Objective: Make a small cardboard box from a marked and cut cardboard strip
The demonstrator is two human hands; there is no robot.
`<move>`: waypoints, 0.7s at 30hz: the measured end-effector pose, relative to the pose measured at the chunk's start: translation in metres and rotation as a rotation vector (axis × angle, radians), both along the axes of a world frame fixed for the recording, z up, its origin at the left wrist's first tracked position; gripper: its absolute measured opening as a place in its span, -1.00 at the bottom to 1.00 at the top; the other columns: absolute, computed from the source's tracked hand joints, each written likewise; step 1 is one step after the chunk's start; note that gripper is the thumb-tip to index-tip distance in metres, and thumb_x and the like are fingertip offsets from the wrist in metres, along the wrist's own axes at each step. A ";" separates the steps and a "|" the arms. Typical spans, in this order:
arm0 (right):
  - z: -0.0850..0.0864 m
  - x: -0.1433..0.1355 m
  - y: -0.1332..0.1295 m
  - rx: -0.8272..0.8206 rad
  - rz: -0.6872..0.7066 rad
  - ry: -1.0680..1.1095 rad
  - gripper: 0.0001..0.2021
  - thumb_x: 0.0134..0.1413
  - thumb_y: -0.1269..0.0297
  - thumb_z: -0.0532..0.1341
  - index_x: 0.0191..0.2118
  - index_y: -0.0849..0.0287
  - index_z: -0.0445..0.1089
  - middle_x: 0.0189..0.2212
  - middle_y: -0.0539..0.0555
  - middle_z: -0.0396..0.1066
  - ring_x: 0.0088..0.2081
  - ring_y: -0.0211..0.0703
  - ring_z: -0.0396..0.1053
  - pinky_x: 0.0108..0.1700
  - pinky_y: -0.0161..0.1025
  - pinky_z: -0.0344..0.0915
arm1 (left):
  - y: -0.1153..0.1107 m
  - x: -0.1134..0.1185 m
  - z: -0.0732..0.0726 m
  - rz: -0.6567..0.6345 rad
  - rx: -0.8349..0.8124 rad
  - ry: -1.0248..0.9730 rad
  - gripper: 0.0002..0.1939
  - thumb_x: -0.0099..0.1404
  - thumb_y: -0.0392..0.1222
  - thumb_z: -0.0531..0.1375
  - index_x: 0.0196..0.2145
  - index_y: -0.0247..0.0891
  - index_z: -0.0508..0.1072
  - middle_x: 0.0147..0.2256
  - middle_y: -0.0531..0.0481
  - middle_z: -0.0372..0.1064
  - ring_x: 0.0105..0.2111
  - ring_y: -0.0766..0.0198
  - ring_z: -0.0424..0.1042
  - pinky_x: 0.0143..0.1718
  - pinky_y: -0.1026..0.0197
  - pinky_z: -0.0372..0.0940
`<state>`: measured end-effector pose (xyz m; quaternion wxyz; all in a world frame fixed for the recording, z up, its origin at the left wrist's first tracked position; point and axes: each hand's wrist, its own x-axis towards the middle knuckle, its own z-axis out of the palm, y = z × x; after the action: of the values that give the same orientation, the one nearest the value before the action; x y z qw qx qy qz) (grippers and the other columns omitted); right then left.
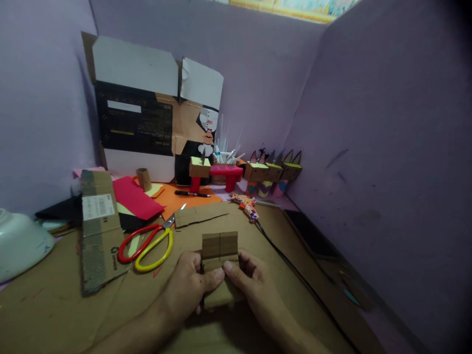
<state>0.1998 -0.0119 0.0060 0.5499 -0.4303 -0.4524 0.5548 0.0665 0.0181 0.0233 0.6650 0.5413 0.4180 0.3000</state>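
Between my two hands is a small folded piece of brown cardboard (220, 245), with a line down the middle of its upper flap and a crease across it. My left hand (191, 278) grips its left side, thumb laid on the front. On the right side my right hand (252, 280) holds it the same way, and the two thumb tips nearly meet at the crease. The fingers behind the cardboard are mostly hidden. Left of my hands lie scissors (154, 246) with one red and one yellow handle. A cut cardboard scrap (199, 215) lies beyond the piece.
A glue gun (248, 204) in patterned wrap trails a black cable (291, 268) along the right. A taped cardboard strip (99, 236) and white bowl (22, 243) are at left. Cardboard animal figures (275, 172) stand by the wall; a dark phone-like slab (309, 233) lies right.
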 end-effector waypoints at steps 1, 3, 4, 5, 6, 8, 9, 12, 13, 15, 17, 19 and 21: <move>0.001 0.001 0.000 -0.023 -0.004 0.032 -0.74 -0.16 0.17 0.30 -0.38 0.26 0.39 -0.48 0.07 0.43 -0.43 -0.17 0.35 -0.35 -0.26 0.27 | 0.000 0.000 0.000 -0.003 -0.007 0.005 -0.65 -0.10 0.01 0.27 -0.48 -0.36 0.41 -0.72 0.08 0.26 -0.80 0.43 0.13 -0.83 0.40 0.00; 0.001 0.003 0.000 -0.062 -0.021 0.101 -0.77 -0.20 0.21 0.32 -0.41 0.27 0.40 -0.50 0.07 0.44 -0.46 -0.19 0.35 -0.36 -0.26 0.27 | 0.000 0.001 -0.001 0.016 -0.008 0.001 -0.64 -0.09 0.03 0.25 -0.48 -0.36 0.40 -0.70 0.07 0.27 -0.77 0.41 0.16 -0.81 0.39 0.04; 0.000 0.003 0.000 -0.075 -0.026 0.142 -0.78 -0.21 0.24 0.33 -0.41 0.27 0.41 -0.50 0.06 0.44 -0.47 -0.20 0.35 -0.36 -0.27 0.26 | 0.001 0.001 -0.002 0.038 -0.002 -0.007 -0.65 -0.09 0.02 0.24 -0.47 -0.36 0.40 -0.69 0.08 0.27 -0.76 0.42 0.16 -0.80 0.39 0.04; -0.001 0.004 0.001 -0.086 -0.027 0.181 -0.80 -0.22 0.26 0.32 -0.41 0.27 0.42 -0.51 0.06 0.44 -0.48 -0.21 0.34 -0.37 -0.28 0.26 | 0.001 0.001 -0.003 0.069 0.006 -0.014 -0.66 -0.08 0.01 0.24 -0.46 -0.36 0.40 -0.69 0.09 0.26 -0.76 0.44 0.14 -0.80 0.40 0.03; -0.001 0.004 0.001 -0.097 -0.025 0.214 -0.81 -0.22 0.29 0.32 -0.41 0.26 0.43 -0.51 0.05 0.44 -0.48 -0.22 0.34 -0.37 -0.29 0.25 | 0.001 0.001 -0.004 0.105 0.015 -0.017 -0.68 -0.08 -0.02 0.23 -0.46 -0.36 0.40 -0.69 0.11 0.24 -0.76 0.46 0.11 -0.79 0.41 0.01; -0.002 0.004 0.001 -0.115 -0.010 0.248 -0.83 -0.24 0.32 0.31 -0.41 0.26 0.44 -0.53 0.03 0.44 -0.49 -0.24 0.33 -0.38 -0.30 0.24 | 0.001 0.000 -0.004 0.144 0.025 -0.040 -0.72 -0.07 -0.08 0.23 -0.45 -0.36 0.42 -0.68 0.12 0.25 -0.72 0.46 0.13 -0.74 0.42 0.05; -0.002 0.004 0.001 -0.119 0.003 0.253 -0.83 -0.24 0.33 0.31 -0.40 0.26 0.45 -0.53 0.03 0.44 -0.50 -0.25 0.32 -0.38 -0.31 0.24 | 0.001 -0.001 -0.003 0.140 0.038 -0.063 -0.75 -0.07 -0.12 0.24 -0.44 -0.36 0.43 -0.65 0.10 0.29 -0.68 0.43 0.20 -0.67 0.40 0.14; -0.001 0.003 0.001 -0.120 0.047 0.238 -0.80 -0.23 0.34 0.30 -0.36 0.28 0.48 -0.53 0.04 0.45 -0.51 -0.26 0.31 -0.39 -0.31 0.22 | 0.000 -0.002 0.002 0.085 0.091 -0.137 -0.77 -0.04 -0.19 0.23 -0.39 -0.35 0.46 -0.49 0.02 0.42 -0.46 0.30 0.37 -0.36 0.28 0.31; 0.000 0.003 0.001 -0.115 0.053 0.228 -0.79 -0.22 0.33 0.30 -0.35 0.28 0.49 -0.54 0.04 0.45 -0.52 -0.26 0.30 -0.39 -0.32 0.22 | 0.000 -0.002 0.003 0.072 0.104 -0.138 -0.76 -0.04 -0.20 0.23 -0.37 -0.35 0.46 -0.46 0.00 0.44 -0.43 0.28 0.38 -0.31 0.26 0.31; -0.001 0.004 0.000 -0.100 0.046 0.211 -0.78 -0.20 0.34 0.29 -0.33 0.29 0.50 -0.55 0.04 0.45 -0.52 -0.26 0.30 -0.39 -0.32 0.21 | 0.001 -0.003 0.004 0.068 0.092 -0.118 -0.75 -0.04 -0.20 0.23 -0.35 -0.36 0.47 -0.48 0.01 0.43 -0.47 0.30 0.37 -0.36 0.28 0.30; -0.001 0.004 0.000 -0.082 0.028 0.202 -0.79 -0.20 0.36 0.28 -0.33 0.28 0.50 -0.55 0.03 0.45 -0.52 -0.27 0.30 -0.40 -0.33 0.20 | 0.001 -0.003 0.003 0.067 0.042 -0.101 -0.71 -0.07 -0.20 0.23 -0.33 -0.38 0.46 -0.58 0.07 0.36 -0.61 0.40 0.27 -0.55 0.36 0.22; -0.003 0.004 0.000 -0.072 0.028 0.199 -0.80 -0.20 0.37 0.28 -0.33 0.28 0.51 -0.56 0.02 0.45 -0.52 -0.27 0.29 -0.41 -0.34 0.19 | 0.002 -0.003 0.001 0.066 -0.014 -0.105 -0.65 -0.10 -0.22 0.22 -0.28 -0.37 0.43 -0.63 0.13 0.30 -0.73 0.50 0.07 -0.73 0.42 0.01; -0.003 0.004 -0.001 -0.069 0.033 0.199 -0.80 -0.19 0.37 0.27 -0.34 0.27 0.51 -0.57 0.02 0.44 -0.53 -0.27 0.29 -0.42 -0.34 0.18 | 0.002 -0.002 -0.001 0.075 -0.046 -0.130 -0.60 -0.14 -0.25 0.21 -0.25 -0.35 0.41 -0.63 0.16 0.28 -0.77 0.55 -0.06 -0.79 0.43 -0.16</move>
<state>0.2040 -0.0126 0.0028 0.5679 -0.3841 -0.3832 0.6189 0.0645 0.0198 0.0226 0.6913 0.4892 0.4006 0.3498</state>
